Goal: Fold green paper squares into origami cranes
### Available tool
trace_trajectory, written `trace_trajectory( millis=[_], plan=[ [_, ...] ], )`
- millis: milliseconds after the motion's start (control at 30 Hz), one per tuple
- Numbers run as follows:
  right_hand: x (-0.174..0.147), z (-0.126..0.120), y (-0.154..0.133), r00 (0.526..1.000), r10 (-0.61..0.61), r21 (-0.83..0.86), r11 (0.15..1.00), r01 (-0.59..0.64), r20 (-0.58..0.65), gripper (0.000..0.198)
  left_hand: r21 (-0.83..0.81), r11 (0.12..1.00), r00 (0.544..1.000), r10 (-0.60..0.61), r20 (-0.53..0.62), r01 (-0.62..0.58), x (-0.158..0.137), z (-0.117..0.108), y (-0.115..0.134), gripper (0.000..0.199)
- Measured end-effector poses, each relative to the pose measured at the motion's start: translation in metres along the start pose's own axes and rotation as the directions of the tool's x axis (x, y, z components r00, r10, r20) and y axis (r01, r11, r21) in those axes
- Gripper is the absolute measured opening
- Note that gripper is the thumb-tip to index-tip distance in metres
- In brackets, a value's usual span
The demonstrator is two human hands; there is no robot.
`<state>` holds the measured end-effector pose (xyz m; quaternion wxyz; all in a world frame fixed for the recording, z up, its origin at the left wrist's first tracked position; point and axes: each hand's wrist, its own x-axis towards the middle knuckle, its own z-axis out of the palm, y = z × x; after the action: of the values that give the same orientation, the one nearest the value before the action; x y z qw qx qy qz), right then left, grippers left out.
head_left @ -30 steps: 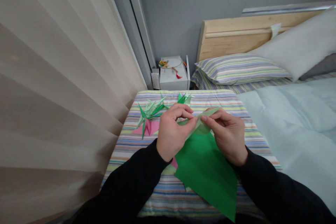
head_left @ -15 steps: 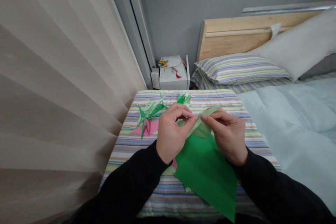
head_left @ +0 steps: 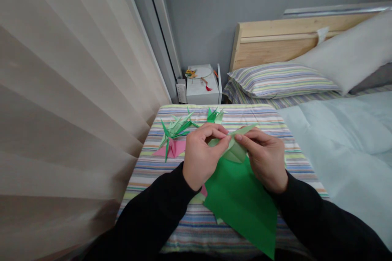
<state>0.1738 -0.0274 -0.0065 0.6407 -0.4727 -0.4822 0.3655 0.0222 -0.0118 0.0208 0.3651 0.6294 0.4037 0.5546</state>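
Between both hands is a piece of light green origami paper (head_left: 234, 151), partly folded, its narrow strip slanting up to the right. My left hand (head_left: 204, 151) pinches its left part between thumb and fingers. My right hand (head_left: 266, 153) pinches the right part, thumb on top of the strip. Beneath the hands lies a large dark green sheet of paper (head_left: 241, 204), with edges of light green and pink paper showing from under its left side. Left of my left hand sit several folded green paper cranes (head_left: 176, 127) and a pink one (head_left: 173, 148).
More folded green paper pieces (head_left: 215, 116) lie near the far edge of the striped cloth-covered table (head_left: 147, 179). A pleated curtain (head_left: 76, 89) hangs along the left. To the right is a bed (head_left: 343, 130), and behind the table a white nightstand (head_left: 202, 97) holds a round fan-like object.
The light green paper's lower flap has shifted slightly downward. My left fingers have moved down a little; both hands keep their pinch on the paper.
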Motion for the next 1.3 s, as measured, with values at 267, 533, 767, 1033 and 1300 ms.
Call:
trace_trajectory(
  millis=[267,533,767,1033,1300],
  plan=[
    [-0.0011,0.0007,0.0030,1.000,0.002,0.034,0.999,-0.002,-0.002,0.017,-0.009,1.000,1.000,-0.008,-0.028,0.008,-0.0001,0.0016,0.0006,0.017],
    [-0.0015,0.0004,0.0047,1.000,-0.010,0.091,0.996,0.012,-0.018,0.012,-0.039,0.994,0.995,-0.099,0.013,0.100,0.0010,0.0014,0.0022,0.016],
    [-0.0022,0.0000,0.0078,1.000,0.011,0.141,0.990,-0.010,-0.008,0.010,-0.099,0.982,0.986,-0.161,0.033,0.163,0.0022,0.0005,-0.0005,0.014],
    [-0.0024,0.0026,0.0069,0.999,0.040,0.196,0.980,-0.038,-0.007,0.017,-0.153,0.966,0.978,-0.204,0.046,0.209,0.0029,0.0000,0.0026,0.015],
    [-0.0029,0.0025,0.0073,1.000,0.011,0.179,0.984,-0.009,-0.012,0.020,-0.048,0.987,0.986,-0.153,0.063,0.156,0.0013,0.0001,0.0029,0.015]
  ],
)
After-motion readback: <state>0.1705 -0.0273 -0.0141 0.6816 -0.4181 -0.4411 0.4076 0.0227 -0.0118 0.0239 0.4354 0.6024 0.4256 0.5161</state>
